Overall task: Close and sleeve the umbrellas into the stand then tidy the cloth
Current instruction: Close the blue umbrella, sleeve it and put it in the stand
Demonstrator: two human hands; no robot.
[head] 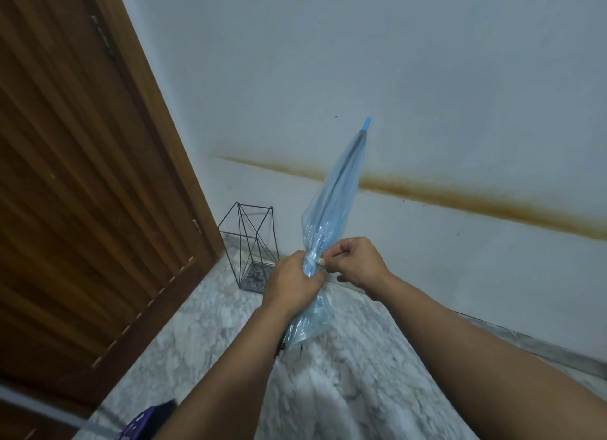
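Head view, looking fwd and down at both hands. Left hand is curled tight round the middle of a closed umbrella of clear blue plastic, squeezing the canopy into a narrow waist. Right hand sits just beside that grip, touching the bundle; its thumb and forefinger pinch sthg small at the waist, prob. the tie strap, too small to tell. Above the grip the canopy rises tilted away, w/ a dark shaft showing through and a pale blue tip at the top. Below the grip loose plastic flares out; the handle end is hidden behind the left forearm.

Beyond the left hand, near but apart, a black wire stand sits on the marble floor in the corner, btwn a wooden door and a stained wall.

Handling, as a judgement: light overall, stiff along the shaft, but the canopy is thin, slick and crinkly, so it will likely spring loose if the squeeze eases. Best hold is the waist where the ribs bunch, or the shaft; avoid loose plastic.
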